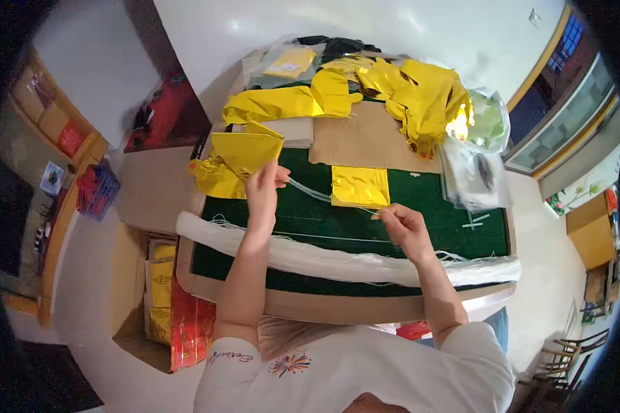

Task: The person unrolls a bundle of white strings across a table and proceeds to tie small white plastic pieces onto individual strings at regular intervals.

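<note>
A thin bunch of white strands (308, 190) runs between my two hands, passing the lower edge of a shiny yellow foil packet (360, 184). My left hand (263, 189) is closed on the strands' left part, beside a folded yellow foil sheet (244, 150). At the packet's lower right corner, my right hand (405, 226) pinches the other part of the strands. A long thick bundle of white string (310, 256) lies across the front of the green tabletop (282, 217), beneath both forearms.
Crumpled yellow foil bags (430, 103) cover the back right beside a brown cardboard sheet (372, 134). Clear plastic bags (475, 175) lie at the right edge, near short white sticks (474, 220). An open cardboard box (134, 310) with yellow and red packs stands lower left.
</note>
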Motion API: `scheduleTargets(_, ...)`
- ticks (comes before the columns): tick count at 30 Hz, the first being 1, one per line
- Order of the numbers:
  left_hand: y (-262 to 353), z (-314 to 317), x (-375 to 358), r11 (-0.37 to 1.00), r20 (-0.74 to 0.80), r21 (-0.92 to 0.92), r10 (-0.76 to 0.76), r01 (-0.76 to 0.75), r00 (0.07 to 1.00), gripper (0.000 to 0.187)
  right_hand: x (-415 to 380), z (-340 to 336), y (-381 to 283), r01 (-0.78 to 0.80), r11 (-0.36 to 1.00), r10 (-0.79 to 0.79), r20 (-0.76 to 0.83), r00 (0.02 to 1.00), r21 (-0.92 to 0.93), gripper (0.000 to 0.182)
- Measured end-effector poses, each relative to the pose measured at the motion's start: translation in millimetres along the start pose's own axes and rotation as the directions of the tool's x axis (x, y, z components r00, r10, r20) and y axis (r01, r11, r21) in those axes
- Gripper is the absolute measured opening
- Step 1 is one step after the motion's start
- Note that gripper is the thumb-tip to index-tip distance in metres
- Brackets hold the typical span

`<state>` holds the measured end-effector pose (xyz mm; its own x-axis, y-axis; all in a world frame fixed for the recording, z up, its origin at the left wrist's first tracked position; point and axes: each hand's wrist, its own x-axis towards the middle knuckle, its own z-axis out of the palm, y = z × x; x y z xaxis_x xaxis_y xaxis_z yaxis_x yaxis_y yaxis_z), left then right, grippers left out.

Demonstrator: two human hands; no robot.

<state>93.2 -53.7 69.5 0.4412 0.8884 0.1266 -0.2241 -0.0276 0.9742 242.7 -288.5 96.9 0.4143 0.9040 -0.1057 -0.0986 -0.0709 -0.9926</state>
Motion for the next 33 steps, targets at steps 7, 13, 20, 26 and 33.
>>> scheduleTargets(7, -2, 47, -54, 0.775, 0.651, 0.225, 0.331, -0.590, 0.683, 0.040, 4, 16, 8, 0.256, 0.893, -0.243, 0.084, 0.966, -0.370, 0.016)
scheduleTargets(13, 16, 39, -51, 0.958, 0.792, -0.027, -0.154, 0.287, 0.591, 0.030, 20, -15, 24, 0.185, 0.855, -0.358, -0.293, 0.886, -0.485, 0.014)
scheduleTargets(20, 17, 41, -38, 0.661, 0.554, -0.599, -0.066, 0.453, 0.830, 0.032, 2, 10, 44, 0.437, 0.365, -0.215, 0.383, 0.899, -0.822, 0.012)
scheduleTargets(26, -16, 52, -44, 0.818, 0.604, -0.428, -0.058, 0.384, 0.795, 0.030, -8, 37, 29, 0.669, 0.413, -0.212, 0.650, 0.730, -0.618, 0.020)
scheduleTargets(33, -3, 52, -56, 0.991, 0.760, 0.048, -0.117, 0.124, 0.639, 0.029, -3, 15, 11, 0.646, 0.551, -0.634, 0.239, 0.736, -0.528, 0.011)
